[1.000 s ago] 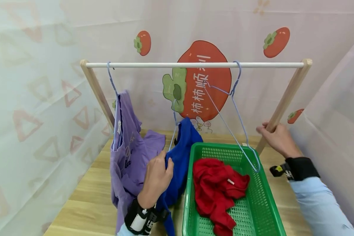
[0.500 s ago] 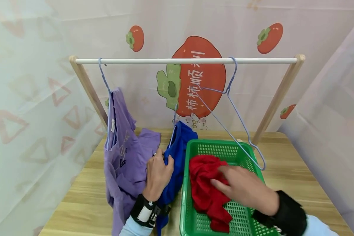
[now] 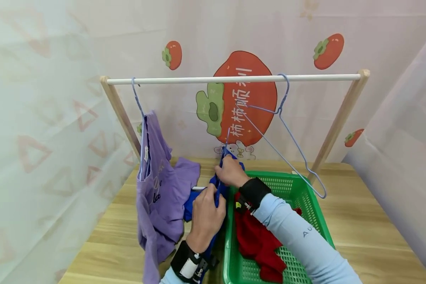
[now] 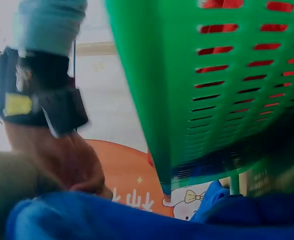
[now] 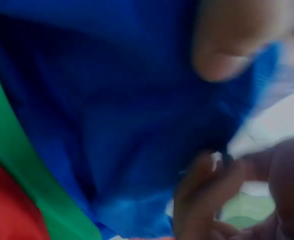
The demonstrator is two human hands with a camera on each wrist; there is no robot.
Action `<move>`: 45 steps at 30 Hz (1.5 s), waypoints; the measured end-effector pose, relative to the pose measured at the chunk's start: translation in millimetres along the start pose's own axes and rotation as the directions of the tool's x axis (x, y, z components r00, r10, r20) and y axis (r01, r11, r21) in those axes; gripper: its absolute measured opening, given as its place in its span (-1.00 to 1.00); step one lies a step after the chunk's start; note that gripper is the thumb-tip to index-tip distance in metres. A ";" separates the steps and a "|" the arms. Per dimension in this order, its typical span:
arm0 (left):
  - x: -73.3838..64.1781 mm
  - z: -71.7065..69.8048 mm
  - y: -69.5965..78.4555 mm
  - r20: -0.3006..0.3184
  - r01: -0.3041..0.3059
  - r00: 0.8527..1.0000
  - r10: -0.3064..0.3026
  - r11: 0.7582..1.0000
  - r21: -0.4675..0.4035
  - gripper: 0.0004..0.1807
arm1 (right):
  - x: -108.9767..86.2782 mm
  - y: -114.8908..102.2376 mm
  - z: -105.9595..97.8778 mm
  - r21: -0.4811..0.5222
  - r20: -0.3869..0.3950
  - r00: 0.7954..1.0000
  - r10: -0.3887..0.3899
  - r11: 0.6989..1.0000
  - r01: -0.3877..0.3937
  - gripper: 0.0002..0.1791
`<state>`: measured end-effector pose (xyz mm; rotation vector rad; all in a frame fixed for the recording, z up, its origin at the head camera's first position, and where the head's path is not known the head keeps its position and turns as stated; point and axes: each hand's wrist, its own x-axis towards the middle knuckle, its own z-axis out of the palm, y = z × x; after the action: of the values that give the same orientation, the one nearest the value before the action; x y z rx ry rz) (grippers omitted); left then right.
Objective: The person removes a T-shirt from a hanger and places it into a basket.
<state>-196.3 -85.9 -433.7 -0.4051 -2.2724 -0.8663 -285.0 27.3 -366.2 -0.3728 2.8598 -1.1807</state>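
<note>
A blue garment [image 3: 189, 205] hangs from a thin light-blue wire hanger [image 3: 228, 136] between my hands, its hook pointing up and off the rail. My left hand [image 3: 207, 215] grips the garment low on its near side. Farther back, my right hand [image 3: 231, 171] pinches the cloth close to the hanger's neck. In the right wrist view the blue cloth [image 5: 111, 125] spreads wide, and the right fingers [image 5: 199, 195] close around its edge near a small dark piece. Blue fabric [image 4: 96, 215] also crosses the bottom of the left wrist view.
A purple shirt [image 3: 163, 197] hangs on the rack's white rail [image 3: 198, 80] at left. A bare blue hanger [image 3: 284, 118] hangs at right, over a green basket [image 3: 324, 221] holding a red garment [image 3: 259, 244]. Wooden posts [image 3: 340, 118] support the rail.
My right hand has left the rack's right post, passed over the basket and taken hold of the blue garment. My left hand and the blue garment with its hanger have shifted right.
</note>
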 end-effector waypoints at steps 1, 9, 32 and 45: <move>-1.3 1.0 1.9 0.022 -0.012 1.000 0.012 1.000 0.002 -0.77 | 2.8 2.9 3.4 -0.040 -0.018 1.000 0.002 0.999 -0.003 -0.74; -10.9 -1.8 8.4 0.211 -0.196 0.959 0.188 0.980 0.016 -0.73 | 21.7 21.7 8.7 -0.192 -0.157 0.977 -0.144 0.975 0.113 -0.84; 1.0 -12.9 -51.4 0.307 -0.102 0.948 0.085 0.994 0.040 -0.77 | 0.1 27.0 -44.8 0.078 -0.021 0.988 -0.152 0.985 0.153 -0.65; 30.1 33.3 -96.1 0.213 0.262 0.927 -0.308 0.940 0.218 -0.91 | -106.4 8.3 -104.1 0.022 0.159 0.953 -0.256 0.966 0.256 -0.78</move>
<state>-281.2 -132.1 -477.4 -0.0974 -2.6630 -0.7681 -195.3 129.5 -305.1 -0.8217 2.7318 -1.1261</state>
